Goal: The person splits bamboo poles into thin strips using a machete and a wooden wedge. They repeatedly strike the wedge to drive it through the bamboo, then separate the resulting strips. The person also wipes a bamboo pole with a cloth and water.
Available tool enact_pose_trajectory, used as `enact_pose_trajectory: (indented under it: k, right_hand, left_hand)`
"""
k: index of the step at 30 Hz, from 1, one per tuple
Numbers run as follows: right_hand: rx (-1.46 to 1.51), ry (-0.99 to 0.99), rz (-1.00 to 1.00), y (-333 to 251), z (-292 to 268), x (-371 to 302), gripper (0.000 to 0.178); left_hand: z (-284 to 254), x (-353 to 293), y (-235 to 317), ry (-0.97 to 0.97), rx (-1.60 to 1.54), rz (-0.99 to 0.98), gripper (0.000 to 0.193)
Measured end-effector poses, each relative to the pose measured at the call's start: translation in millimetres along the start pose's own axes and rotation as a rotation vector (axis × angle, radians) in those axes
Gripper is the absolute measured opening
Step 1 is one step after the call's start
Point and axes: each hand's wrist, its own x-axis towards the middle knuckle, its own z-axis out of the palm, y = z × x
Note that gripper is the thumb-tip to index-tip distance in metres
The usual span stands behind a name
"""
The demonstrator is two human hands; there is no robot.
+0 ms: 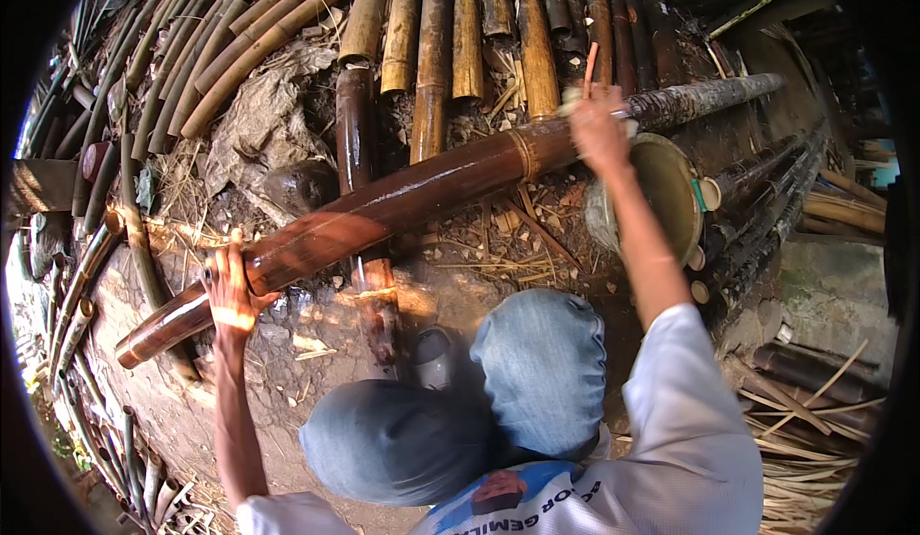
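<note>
A long, thick bamboo pole [383, 211] lies slantwise before me, from lower left to upper right. Its left and middle stretch is dark brown and glossy; beyond my right hand it looks dull with whitish patches. Near the left end, my left hand [230, 290] is closed over the pole, thumb pointing right. My right hand [601, 132] presses on the pole past a pale joint ring, its fingers closed on a pale wad [572, 104], mostly hidden. A thin orange stick [591, 63] shows above that hand; whether the hand holds it is unclear. Another dark pole [356, 142] crosses underneath.
Under my right forearm stands a round basin [671, 190] of murky liquid. Several bamboo lengths [398, 36] lie in a row at the far side, with curved ones [259, 46] at left. More dark poles [757, 209] are stacked at right, above split strips [805, 430].
</note>
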Motion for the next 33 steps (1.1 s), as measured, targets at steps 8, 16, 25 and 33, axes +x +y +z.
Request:
enact_pose_trajectory:
  k: [8, 16, 25, 33]
  right_hand:
    - [0.309, 0.395, -0.729, -149, 95, -15, 0.032]
    - [-0.105, 0.239, -0.086, 115, 10, 21, 0.029]
    - [0.01, 0.068, -0.105, -38, 34, -18, 0.026]
    - [0.05, -0.081, -0.239, -106, 54, -22, 0.027]
  left_hand:
    - [18, 23, 4, -0.022, -0.139, 0.148, 0.11]
    - [43, -25, 30, 0.321, -0.07, 0.112, 0.092]
    - [20, -55, 39, 0.23, -0.063, 0.054, 0.093]
    - [55, -37, 43, 0.464, -0.011, 0.142, 0.084]
